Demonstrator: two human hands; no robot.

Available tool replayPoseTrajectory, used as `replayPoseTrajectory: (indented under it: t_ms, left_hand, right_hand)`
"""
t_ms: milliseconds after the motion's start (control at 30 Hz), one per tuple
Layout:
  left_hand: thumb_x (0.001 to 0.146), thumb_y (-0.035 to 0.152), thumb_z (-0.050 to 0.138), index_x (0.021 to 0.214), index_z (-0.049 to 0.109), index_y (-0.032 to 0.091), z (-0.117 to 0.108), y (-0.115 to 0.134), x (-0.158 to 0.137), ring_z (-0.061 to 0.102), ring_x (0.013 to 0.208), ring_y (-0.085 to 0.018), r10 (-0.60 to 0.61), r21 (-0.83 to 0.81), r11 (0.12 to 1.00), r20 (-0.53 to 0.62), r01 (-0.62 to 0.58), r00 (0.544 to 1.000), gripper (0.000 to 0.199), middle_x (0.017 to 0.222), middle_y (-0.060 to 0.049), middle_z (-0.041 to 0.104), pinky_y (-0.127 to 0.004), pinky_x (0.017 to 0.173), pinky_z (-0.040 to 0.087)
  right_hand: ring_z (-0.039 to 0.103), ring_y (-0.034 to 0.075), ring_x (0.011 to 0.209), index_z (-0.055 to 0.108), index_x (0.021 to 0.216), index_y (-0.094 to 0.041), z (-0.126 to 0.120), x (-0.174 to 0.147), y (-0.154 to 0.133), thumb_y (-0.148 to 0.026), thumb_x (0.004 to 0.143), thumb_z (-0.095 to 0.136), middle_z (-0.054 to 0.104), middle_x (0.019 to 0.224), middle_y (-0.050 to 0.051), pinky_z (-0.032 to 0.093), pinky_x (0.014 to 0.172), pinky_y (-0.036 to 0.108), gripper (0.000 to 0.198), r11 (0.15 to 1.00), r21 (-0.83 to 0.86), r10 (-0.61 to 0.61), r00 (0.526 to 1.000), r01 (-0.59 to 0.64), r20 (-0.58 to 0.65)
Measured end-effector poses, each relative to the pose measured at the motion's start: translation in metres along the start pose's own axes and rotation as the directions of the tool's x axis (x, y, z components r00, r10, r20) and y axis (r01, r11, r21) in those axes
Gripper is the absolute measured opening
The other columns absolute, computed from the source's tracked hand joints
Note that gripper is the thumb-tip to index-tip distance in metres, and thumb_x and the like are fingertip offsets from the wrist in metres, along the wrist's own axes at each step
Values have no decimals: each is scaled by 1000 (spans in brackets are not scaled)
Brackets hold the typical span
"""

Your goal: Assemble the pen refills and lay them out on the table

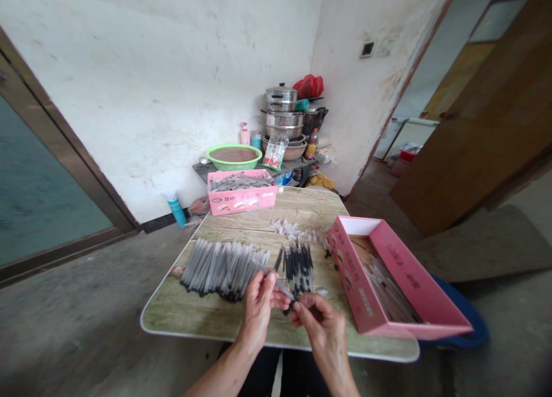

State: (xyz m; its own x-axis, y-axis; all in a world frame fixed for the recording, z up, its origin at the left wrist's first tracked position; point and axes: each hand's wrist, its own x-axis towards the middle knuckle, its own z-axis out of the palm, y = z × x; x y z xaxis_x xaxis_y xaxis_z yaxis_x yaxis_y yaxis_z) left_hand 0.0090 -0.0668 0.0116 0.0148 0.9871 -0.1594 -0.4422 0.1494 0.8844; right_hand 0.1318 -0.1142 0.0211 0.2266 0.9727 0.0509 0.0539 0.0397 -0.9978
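My left hand (259, 302) is closed around a clear pen barrel (279, 284), which slants down to the right above the table's near part. At the barrel's dark lower end, my right hand (322, 323) has its fingertips pinched together; the small part there is mostly hidden by the fingers. Left of my hands, many translucent pens (222, 265) with dark ends lie side by side in a row. Just beyond my right hand is a bundle of black, narrow pen parts (298, 266). Farther back, small whitish pieces (293, 230) are scattered in a loose heap.
A pink box (366, 296) with slender sticks inside stands at the table's right edge. Another pink box (244, 203), full of pen parts, sits at the far left corner. Behind are a green basin (233, 164) and stacked steel pots (282, 121). The wooden table (185, 319) has rounded corners.
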Motion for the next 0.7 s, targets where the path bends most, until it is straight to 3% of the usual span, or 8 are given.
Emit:
replayPoseTrajectory:
  t_ms: [200, 533, 700]
  left_hand:
    - [78, 48, 62, 90, 52, 16, -1, -1, -1, 67, 53, -19, 36, 31, 999, -1, -36, 999, 35, 66, -4, 68, -25, 46, 52]
    - [80, 47, 60, 90, 52, 15, 1, 0, -4, 67, 53, -18, 99, 104, 989, 25, -101, 995, 34, 67, -6, 69, -25, 46, 53]
    - [79, 48, 60, 89, 54, 14, 2, 2, -7, 68, 57, -19, 89, 84, 992, 44, -93, 995, 37, 72, -8, 70, -26, 50, 54]
  right_hand:
    - [64, 19, 59, 64, 81, -13, 0, 0, 6, -35, 75, 70, 67, 65, 5, 53, 55, 29, 23, 997, 73, 19, 1000, -20, 13]
    - [63, 19, 57, 64, 80, -14, -2, 0, 7, -37, 77, 68, 66, 63, 4, 51, 55, 27, 24, 999, 26, 29, 1000, -29, 1]
    - [60, 17, 48, 62, 76, -15, -1, -1, 8, -45, 81, 62, 63, 57, 2, 49, 46, 25, 30, 998, 39, 45, 999, -46, 14]
